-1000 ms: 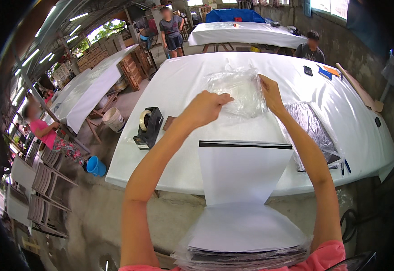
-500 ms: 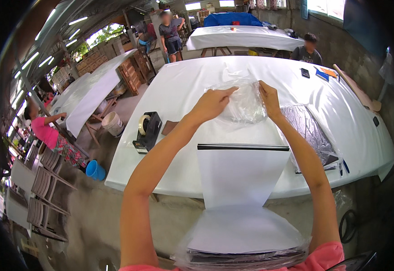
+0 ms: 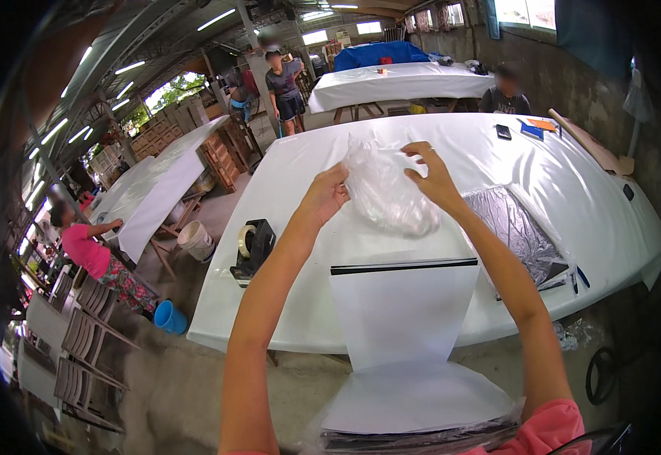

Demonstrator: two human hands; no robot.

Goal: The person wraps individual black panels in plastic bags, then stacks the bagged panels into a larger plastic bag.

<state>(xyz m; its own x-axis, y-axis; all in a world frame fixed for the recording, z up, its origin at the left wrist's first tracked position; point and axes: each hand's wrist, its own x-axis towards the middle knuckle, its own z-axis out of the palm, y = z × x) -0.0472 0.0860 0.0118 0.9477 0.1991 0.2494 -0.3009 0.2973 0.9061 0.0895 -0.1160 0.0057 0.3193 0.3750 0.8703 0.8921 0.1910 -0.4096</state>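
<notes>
A crumpled clear plastic bag [image 3: 391,193] hangs over the white-covered table [image 3: 292,182] in front of me. My left hand [image 3: 326,195] pinches its left edge between thumb and fingers. To the bag's right, my right hand [image 3: 430,176] is raised with thumb and fingers curved apart, holding nothing that I can see. Below the bag, a white panel [image 3: 402,315] with a black top edge leans against the table's near edge. Closer to me lies a stack of white sheets [image 3: 414,402], partly wrapped in clear plastic.
A black tape dispenser [image 3: 253,250] stands left on the table. At right lie a plastic-wrapped dark flat piece [image 3: 514,227], blue pens [image 3: 581,277] and a black phone-like object [image 3: 503,132]. A blue bucket [image 3: 170,317] and chairs [image 3: 88,334] stand on the floor. Several people are around.
The bag, spread between both hands before, now hangs bunched from my left hand. My right hand has let go of its edge and opened. My left hand has moved slightly left.
</notes>
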